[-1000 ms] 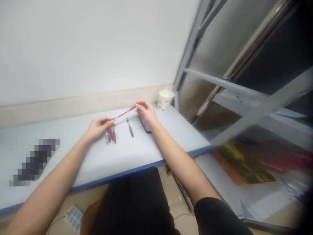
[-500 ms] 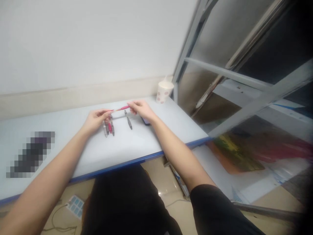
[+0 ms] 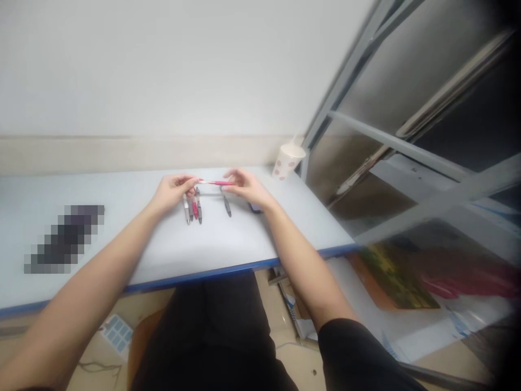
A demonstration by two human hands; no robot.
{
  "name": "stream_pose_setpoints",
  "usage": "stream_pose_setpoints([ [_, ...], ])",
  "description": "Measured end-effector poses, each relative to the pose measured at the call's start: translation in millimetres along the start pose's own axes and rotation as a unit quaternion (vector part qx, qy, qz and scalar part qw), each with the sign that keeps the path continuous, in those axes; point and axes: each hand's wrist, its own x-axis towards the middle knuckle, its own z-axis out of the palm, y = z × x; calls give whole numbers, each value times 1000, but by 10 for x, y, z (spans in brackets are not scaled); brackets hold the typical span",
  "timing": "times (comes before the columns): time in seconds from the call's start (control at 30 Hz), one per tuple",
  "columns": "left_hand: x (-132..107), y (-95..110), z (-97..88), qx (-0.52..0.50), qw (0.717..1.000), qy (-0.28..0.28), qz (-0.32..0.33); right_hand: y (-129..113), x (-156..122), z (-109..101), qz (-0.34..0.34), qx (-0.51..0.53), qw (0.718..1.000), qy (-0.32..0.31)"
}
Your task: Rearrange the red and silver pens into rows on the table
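Crosswise, a pink pen point(image 3: 216, 183) stretches between both hands point(image 3: 171, 193) point(image 3: 251, 190).

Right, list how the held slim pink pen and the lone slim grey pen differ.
The slim pink pen is held above the pale table; the slim grey pen lies on it. The pink pen runs crosswise; the grey pen slants toward the near edge. Both are slender.

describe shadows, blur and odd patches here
In the head view, a faint shadow falls on the table below the red pen; toward the head view's right edge, a red thing is smeared and the corners darken to black; at the head view's left, coarse squares hide a dark thing.
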Motion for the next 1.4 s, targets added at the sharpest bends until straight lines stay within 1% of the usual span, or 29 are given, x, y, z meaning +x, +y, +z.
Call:
stream_pose_setpoints([
  [0.07,8,-24,-4,-12,1000,-5,-6,-25,-4,10,2,-8,1000,-9],
  [0.2,10,-56,-5,-25,1000,-18,-1,-82,-14,40,31,-48,998,-18],
  [0.4,-11,26,4,15,999,-5,44,-120,-28,27,97,14,994,-44],
  [0.47,1,31,-21,20,998,-8,54,-126,-39,-10,108,33,991,-77],
  [0.53,19,13,-54,9,997,-30,64,-122,-46,-53,97,51,983,-145],
  [0.6,24,-9,-74,-9,995,-74,66,-101,-41,-81,70,81,973,-204],
  [0.63,17,-16,-74,-15,993,-103,60,-85,-35,-83,55,100,971,-208],
  [0.7,-15,-11,-47,-18,988,-152,35,-52,-21,-64,38,141,973,-178],
  [0.77,-65,16,8,-16,984,-176,9,-35,-16,-20,38,171,972,-157],
  [0.83,-112,53,77,-3,983,-181,-9,-43,-25,36,41,186,965,-181],
  [0.9,-142,81,147,6,985,-173,-5,-64,-43,93,36,200,956,-210],
  [0.97,-148,86,208,-4,988,-152,19,-83,-59,147,32,215,954,-207],
  [1.07,-122,48,260,4,995,-89,47,-97,-65,207,43,220,962,-153],
  [1.17,-89,-11,246,100,994,-4,52,-115,-60,232,62,200,974,-90],
  [1.2,-84,-23,230,144,988,15,52,-124,-59,233,67,192,976,-77],
  [1.27,-85,-26,191,242,969,26,43,-140,-58,229,68,181,979,-59],
  [1.33,-99,0,162,341,939,21,24,-146,-58,221,65,178,981,-46],
  [1.4,-118,40,155,419,908,15,-1,-133,-55,210,58,181,981,-28],
])
